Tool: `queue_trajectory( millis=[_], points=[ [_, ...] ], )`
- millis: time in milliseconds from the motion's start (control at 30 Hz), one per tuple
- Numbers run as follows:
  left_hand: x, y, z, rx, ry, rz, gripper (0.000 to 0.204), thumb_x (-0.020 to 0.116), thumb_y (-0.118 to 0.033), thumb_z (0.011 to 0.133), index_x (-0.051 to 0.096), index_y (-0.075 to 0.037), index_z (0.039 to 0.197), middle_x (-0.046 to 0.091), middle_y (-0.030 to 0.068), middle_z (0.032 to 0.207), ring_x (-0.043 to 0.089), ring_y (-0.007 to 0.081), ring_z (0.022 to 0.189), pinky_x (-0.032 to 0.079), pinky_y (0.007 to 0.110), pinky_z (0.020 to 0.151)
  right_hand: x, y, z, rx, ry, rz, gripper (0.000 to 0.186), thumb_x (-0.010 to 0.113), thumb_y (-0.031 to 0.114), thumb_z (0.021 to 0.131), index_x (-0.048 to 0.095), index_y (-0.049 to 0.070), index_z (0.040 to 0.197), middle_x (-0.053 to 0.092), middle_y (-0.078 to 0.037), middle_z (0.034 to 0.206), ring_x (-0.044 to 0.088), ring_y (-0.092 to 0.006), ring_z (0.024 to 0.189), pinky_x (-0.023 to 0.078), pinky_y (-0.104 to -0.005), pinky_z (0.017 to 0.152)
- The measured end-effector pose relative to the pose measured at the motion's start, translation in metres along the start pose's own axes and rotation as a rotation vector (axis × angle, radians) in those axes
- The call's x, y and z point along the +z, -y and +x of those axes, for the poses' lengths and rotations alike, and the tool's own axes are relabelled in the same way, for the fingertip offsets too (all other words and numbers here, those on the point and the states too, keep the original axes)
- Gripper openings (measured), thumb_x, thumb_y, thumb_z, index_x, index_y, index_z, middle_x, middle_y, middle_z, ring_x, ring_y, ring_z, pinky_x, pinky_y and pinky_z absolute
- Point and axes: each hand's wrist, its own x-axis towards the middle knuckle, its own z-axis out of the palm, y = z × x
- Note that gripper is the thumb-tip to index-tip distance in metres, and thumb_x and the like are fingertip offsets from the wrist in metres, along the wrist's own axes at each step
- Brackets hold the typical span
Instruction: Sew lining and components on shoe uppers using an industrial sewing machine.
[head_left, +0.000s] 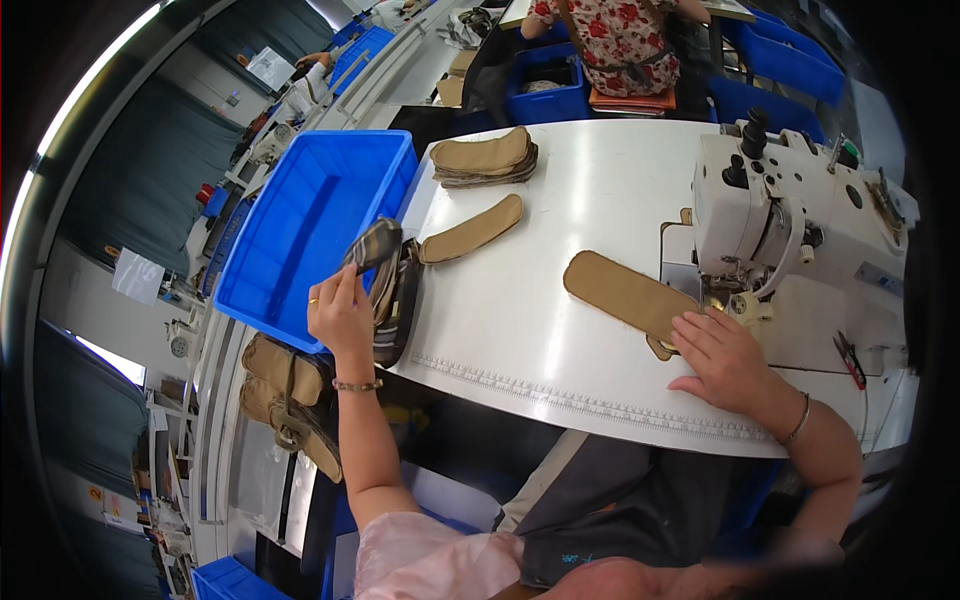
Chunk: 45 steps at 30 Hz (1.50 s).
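Note:
At the left edge of the table, my left hand [341, 312] pinches a dark striped fabric piece [377, 244] beside the blue bin. Just right of it, a pile of similar striped pieces [399, 308] hangs over the table edge. My right hand [722, 362] lies flat, fingers stretched, on the near right end of a long tan fabric piece [622, 292]. That end sits at the needle area of a white sewing machine [738, 215]. A single curved tan piece [474, 231] lies to the left, in front of a stack of tan pieces [484, 160].
A large blue bin [318, 190] stands against the table's left side. Bundled tan pieces [285, 385] rest below it. Red-handled thread snips [851, 362] lie right of the machine. A ruler strip [560, 394] runs along the table's front edge. Another person [625, 45] sits beyond the table.

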Motion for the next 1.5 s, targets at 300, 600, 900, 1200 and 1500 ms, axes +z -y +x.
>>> queue_trajectory(
  millis=[300, 600, 900, 1200, 1500],
  points=[
    [-0.086, -0.176, 0.017, 0.590, 0.059, -0.547, 0.025, 0.081, -0.008, 0.068, 0.079, -0.016, 0.091, 0.065, -0.0078, 0.082, 0.059, 0.0114, 0.075, 0.045, 0.039, 0.096, -0.013, 0.012, 0.003, 0.270, 0.064, 1.029, 0.038, 0.071, 0.032, 0.093, 0.068, -0.001, 0.111, 0.070, -0.010, 0.101, 0.064, -0.0172, 0.093, 0.052, -0.0331, 0.083],
    [-0.083, -0.220, 0.026, 0.352, 0.486, -1.063, 0.036, 0.055, -0.034, 0.102, 0.071, -0.004, 0.115, 0.070, 0.0125, 0.107, 0.064, 0.0266, 0.092, 0.046, 0.042, 0.094, -0.001, 0.003, -0.003, 0.350, 0.186, 1.469, 0.023, 0.073, 0.020, 0.094, 0.067, -0.002, 0.093, 0.055, 0.002, 0.080, 0.046, -0.0044, 0.076, 0.041, -0.0259, 0.066],
    [-0.085, -0.240, -0.007, -0.263, 1.671, -1.560, 0.033, 0.051, -0.026, 0.107, 0.058, 0.000, 0.086, 0.050, 0.0028, 0.069, 0.043, 0.0087, 0.068, 0.041, 0.026, 0.062, -0.012, 0.016, 0.000, 0.355, 0.300, 1.504, 0.025, 0.078, 0.024, 0.089, 0.073, 0.002, 0.099, 0.066, 0.001, 0.079, 0.056, -0.0059, 0.072, 0.048, -0.0248, 0.067],
    [-0.090, -0.257, -0.003, -0.166, 1.286, -1.487, 0.025, 0.056, -0.016, 0.104, 0.057, 0.001, 0.086, 0.054, 0.0062, 0.071, 0.050, 0.0135, 0.065, 0.042, 0.028, 0.061, 0.002, 0.016, -0.004, 0.577, 0.277, 1.706, 0.027, 0.079, 0.026, 0.089, 0.072, 0.001, 0.090, 0.065, 0.003, 0.074, 0.053, -0.0027, 0.069, 0.044, -0.0232, 0.061],
    [-0.088, -0.250, 0.017, -0.114, 1.221, -1.479, 0.026, 0.058, -0.017, 0.102, 0.060, 0.001, 0.084, 0.057, 0.0123, 0.070, 0.055, 0.0246, 0.062, 0.045, 0.034, 0.060, -0.005, 0.003, 0.001, 0.532, 0.328, 1.662, 0.026, 0.078, 0.027, 0.090, 0.074, 0.001, 0.093, 0.065, 0.003, 0.079, 0.055, -0.0047, 0.072, 0.045, -0.0235, 0.066]
  ],
)
